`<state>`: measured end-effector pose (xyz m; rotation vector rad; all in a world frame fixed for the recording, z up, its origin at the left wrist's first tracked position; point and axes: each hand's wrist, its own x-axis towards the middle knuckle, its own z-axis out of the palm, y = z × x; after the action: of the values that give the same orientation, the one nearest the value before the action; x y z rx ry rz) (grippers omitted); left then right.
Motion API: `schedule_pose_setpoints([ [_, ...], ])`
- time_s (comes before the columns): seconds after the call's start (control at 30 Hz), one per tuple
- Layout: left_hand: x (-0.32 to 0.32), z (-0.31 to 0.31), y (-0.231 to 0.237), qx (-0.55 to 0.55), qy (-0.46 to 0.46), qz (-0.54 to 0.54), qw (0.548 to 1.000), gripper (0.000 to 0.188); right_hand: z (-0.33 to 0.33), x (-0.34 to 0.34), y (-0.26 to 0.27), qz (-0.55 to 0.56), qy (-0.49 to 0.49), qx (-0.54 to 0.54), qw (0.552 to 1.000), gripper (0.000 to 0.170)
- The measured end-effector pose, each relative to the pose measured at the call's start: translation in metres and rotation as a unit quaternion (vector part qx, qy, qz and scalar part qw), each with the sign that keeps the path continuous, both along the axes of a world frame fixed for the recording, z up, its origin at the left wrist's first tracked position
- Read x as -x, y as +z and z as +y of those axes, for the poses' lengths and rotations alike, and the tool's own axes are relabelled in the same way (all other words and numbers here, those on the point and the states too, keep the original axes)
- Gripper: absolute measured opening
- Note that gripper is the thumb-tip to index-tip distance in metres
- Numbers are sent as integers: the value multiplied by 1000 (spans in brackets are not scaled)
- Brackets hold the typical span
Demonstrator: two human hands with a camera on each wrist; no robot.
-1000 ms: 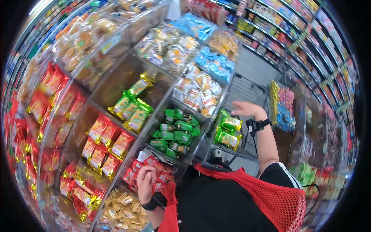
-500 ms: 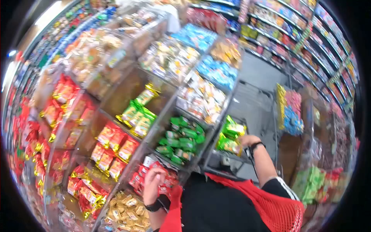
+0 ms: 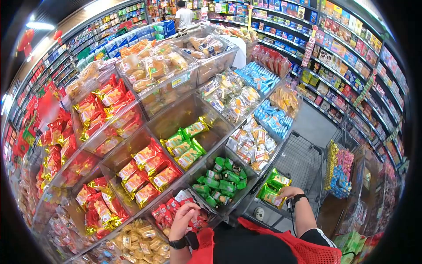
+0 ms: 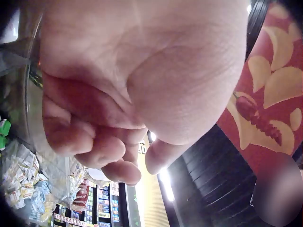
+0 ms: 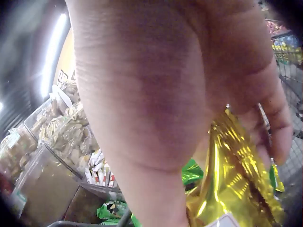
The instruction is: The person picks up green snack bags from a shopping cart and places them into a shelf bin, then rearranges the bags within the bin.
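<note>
My right hand holds the gold end of a green snack packet in the shopping cart. In the right wrist view, thumb and fingers lie around the crinkled gold wrapper. A second green packet lies just beyond it. Loosely curled and holding nothing, my left hand hangs over a bin of small red packets. The left wrist view shows its palm with the fingers bent.
The wire cart stands right of the clear bins. Nearby bins hold dark green packets, white packets, red bags and green bags. Stocked shelves line the back; a person stands far off.
My right hand has come down from above the cart onto the nearer green packet and grips its end. The head view has tilted up; the left hand stays over the red packets.
</note>
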<state>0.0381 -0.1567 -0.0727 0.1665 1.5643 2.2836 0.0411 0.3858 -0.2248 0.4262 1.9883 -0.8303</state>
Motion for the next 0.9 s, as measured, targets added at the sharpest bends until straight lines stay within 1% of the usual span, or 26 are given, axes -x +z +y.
schedule_pose_setpoints([
  [0.07,1,-2,-1,0,3,-3,1000,19,10,4,-23,-37,18,23,999,66],
  [0.1,1,-2,0,3,7,-5,1000,19,9,7,-22,-24,63,16,998,58],
  [0.2,3,-5,1,9,12,-12,1000,19,6,1,-24,69,65,-12,995,53],
  [0.23,3,-6,1,5,9,-13,1000,19,6,0,-26,111,82,-30,990,53],
  [0.27,4,-8,0,2,7,-16,1000,19,11,1,-25,110,94,-42,989,52],
  [0.33,6,-9,0,1,17,-10,1000,19,12,9,17,102,119,-67,985,52],
  [0.37,4,-10,-1,1,22,-11,1000,19,17,15,31,129,146,-55,979,49],
  [0.4,4,-13,-4,8,27,-10,1000,19,18,17,54,141,88,-62,984,46],
  [0.43,4,-14,-7,-2,30,-9,999,19,8,14,87,239,31,-94,966,45],
  [0.47,4,-17,-11,-12,34,-8,999,19,4,25,117,196,-31,-61,978,48],
  [0.5,5,-19,-15,-15,39,-12,999,19,0,32,135,250,-68,-37,965,49],
  [0.53,4,-21,-19,-18,44,-16,999,19,-15,45,167,284,-74,4,956,48],
  [0.57,4,-23,-23,-21,48,-21,998,18,-13,58,175,333,-64,23,941,48],
  [0.6,5,-25,-26,-28,51,-23,998,18,-32,75,203,380,-31,13,924,47],
  [0.63,7,-26,-28,-34,53,-24,998,18,-50,93,221,389,-38,41,920,44],
  [0.7,8,-29,-31,-45,57,-26,997,18,-90,130,250,444,20,36,895,48],
  [0.73,9,-30,-32,-50,59,-27,997,18,-100,155,248,442,33,66,894,51],
  [0.77,11,-32,-32,-54,63,-25,996,18,-120,177,257,455,82,39,886,51],
  [0.83,12,-38,-37,-63,75,-26,995,18,-169,222,265,441,123,101,883,51],
  [0.87,12,-41,-40,-67,83,-25,994,18,-195,241,269,442,145,99,880,50],
  [0.9,11,-45,-44,-73,90,-29,993,17,-214,267,263,443,188,91,872,48],
])
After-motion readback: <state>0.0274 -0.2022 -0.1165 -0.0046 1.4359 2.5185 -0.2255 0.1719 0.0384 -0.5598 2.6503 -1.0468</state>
